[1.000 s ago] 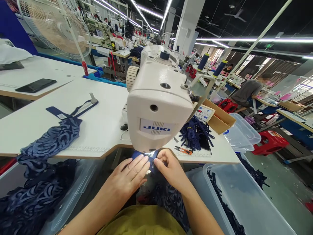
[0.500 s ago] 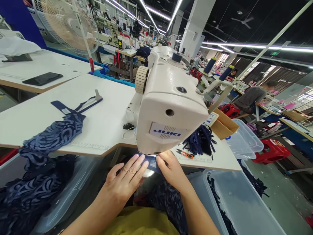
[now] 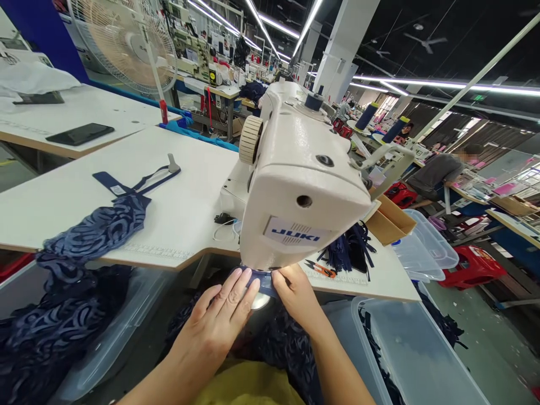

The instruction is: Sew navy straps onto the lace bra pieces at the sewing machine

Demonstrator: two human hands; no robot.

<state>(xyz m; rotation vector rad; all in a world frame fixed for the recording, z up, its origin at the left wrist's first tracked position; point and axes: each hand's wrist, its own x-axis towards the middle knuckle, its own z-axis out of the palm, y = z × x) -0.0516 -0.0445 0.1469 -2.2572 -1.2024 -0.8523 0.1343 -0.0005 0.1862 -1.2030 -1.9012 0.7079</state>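
Note:
A white sewing machine fills the middle of the view, its head hiding the needle area. Below it lies a strip of navy fabric, passing over a pale round machine part. My left hand rests on the fabric's left part with fingers stretched out flat. At the fabric's right end, my right hand pinches its edge between thumb and fingers, close under the machine head. More dark patterned fabric hangs below the hands.
A patterned navy garment hangs off the left table edge into a clear bin. Orange-handled snips and navy strips lie to the right, above another clear bin. A phone lies at the far left.
The whole view has shifted slightly, so the machine and table appear a little further right and lower. Both hands keep nearly the same hold on the navy fabric.

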